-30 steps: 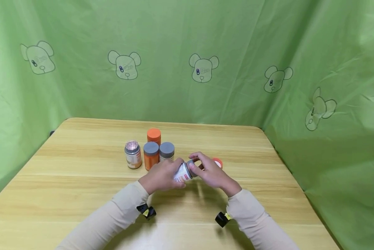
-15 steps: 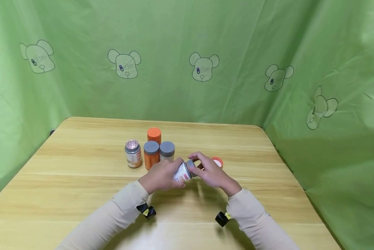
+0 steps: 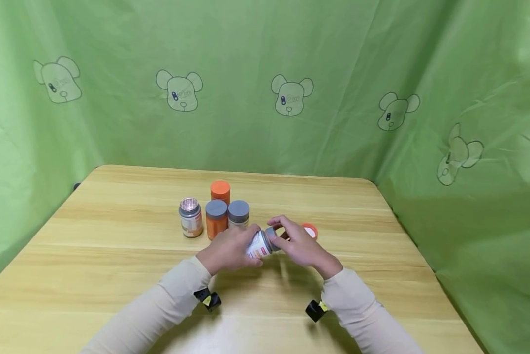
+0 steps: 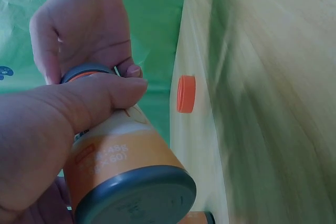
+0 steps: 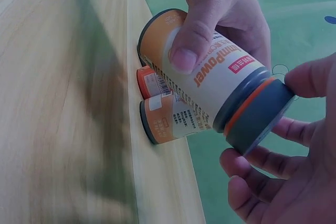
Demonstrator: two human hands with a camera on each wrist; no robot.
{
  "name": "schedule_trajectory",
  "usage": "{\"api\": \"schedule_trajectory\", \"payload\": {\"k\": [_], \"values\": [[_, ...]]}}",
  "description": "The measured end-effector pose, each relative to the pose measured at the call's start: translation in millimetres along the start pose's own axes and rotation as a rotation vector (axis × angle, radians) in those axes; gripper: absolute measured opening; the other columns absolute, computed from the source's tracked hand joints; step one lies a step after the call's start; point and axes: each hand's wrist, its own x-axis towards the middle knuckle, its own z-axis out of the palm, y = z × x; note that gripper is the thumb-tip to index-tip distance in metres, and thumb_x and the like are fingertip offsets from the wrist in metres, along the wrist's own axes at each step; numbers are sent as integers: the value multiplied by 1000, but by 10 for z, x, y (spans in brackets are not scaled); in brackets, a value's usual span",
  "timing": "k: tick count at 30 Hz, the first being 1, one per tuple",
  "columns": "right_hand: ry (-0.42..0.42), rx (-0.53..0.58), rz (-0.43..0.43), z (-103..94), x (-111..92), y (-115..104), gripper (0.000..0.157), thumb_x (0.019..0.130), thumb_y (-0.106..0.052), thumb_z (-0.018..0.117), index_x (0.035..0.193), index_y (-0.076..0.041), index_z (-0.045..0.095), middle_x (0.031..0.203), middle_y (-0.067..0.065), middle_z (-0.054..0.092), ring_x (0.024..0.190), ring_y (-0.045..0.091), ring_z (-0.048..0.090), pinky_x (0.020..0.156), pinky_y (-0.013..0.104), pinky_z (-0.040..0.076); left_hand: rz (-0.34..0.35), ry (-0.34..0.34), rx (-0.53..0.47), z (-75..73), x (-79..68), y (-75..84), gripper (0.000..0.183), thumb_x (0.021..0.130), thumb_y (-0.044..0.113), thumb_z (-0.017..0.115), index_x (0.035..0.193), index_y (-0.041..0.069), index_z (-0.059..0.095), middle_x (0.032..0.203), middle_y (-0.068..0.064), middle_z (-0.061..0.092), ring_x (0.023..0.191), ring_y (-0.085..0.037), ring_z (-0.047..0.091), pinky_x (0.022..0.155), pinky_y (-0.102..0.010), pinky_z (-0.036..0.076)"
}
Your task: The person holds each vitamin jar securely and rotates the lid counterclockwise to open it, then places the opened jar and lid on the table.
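Observation:
My left hand [image 3: 230,248] grips a supplement bottle [image 5: 210,72] with a white and orange label, its thumb lying across the label. The bottle is tilted above the table, its cap end toward my right hand [image 3: 301,242]. The right thumb and fingers pinch the dark grey cap [image 5: 262,116]. An orange band shows between cap and neck in the right wrist view. The bottle's grey base [image 4: 139,198] faces the left wrist camera. Behind the right hand, an orange cap [image 4: 186,94] lies on the table.
Left of the hands stand an uncapped bottle [image 3: 190,222] with a shiny top, an orange bottle [image 3: 216,226] with a grey cap, a grey-capped bottle [image 3: 238,212] and an orange-capped bottle [image 3: 220,191]. The wooden table [image 3: 92,241] is bordered by a green curtain [image 3: 238,137].
The head view has shifted slightly. Both hands stay in nearly the same place, still holding the bottle and its cap.

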Motion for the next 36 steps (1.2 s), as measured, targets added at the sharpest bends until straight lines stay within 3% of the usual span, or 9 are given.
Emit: {"api": "schedule_trajectory", "payload": {"k": [5,9,18,27,33,36], "values": [[20,-25,-32,-2,20,3,35,101,-24,50,127,-1,50,120,18,57,87,20,58,75,35,49,0,-1,-6,-15,12,3,60,74,37,83,119,10,54,82,0,59,65,-11,55,54,-27,46],[43,-56,8,20,30,26,37,102,-31,48,127,-3,51,118,16,59,79,19,57,72,33,48,1,-6,-9,-11,20,7,60,75,38,83,119,11,54,82,0,60,66,-11,55,54,-26,46],[6,2,-17,4,37,9,36,99,-21,53,128,-1,49,123,18,55,93,25,59,76,36,50,-17,-13,0,-5,40,-17,61,74,38,83,120,11,53,83,0,59,66,-10,56,54,-25,46],[39,-52,26,28,50,13,38,102,-31,48,127,-2,51,117,18,59,73,22,56,67,33,48,-12,-12,-8,-14,42,-10,62,74,37,83,121,10,53,84,0,59,67,-11,56,55,-26,46],[6,1,1,15,41,12,36,98,-21,53,129,-2,49,122,18,56,85,23,59,72,34,50,-19,-13,-3,-23,39,-17,60,74,38,83,119,10,53,83,0,59,67,-11,56,54,-26,46],[11,-8,-3,8,41,2,38,99,-23,53,129,-2,49,122,18,56,86,23,59,73,35,50,-5,0,-3,-19,34,-25,60,74,38,84,117,10,54,82,0,59,67,-11,56,54,-27,46]]}}
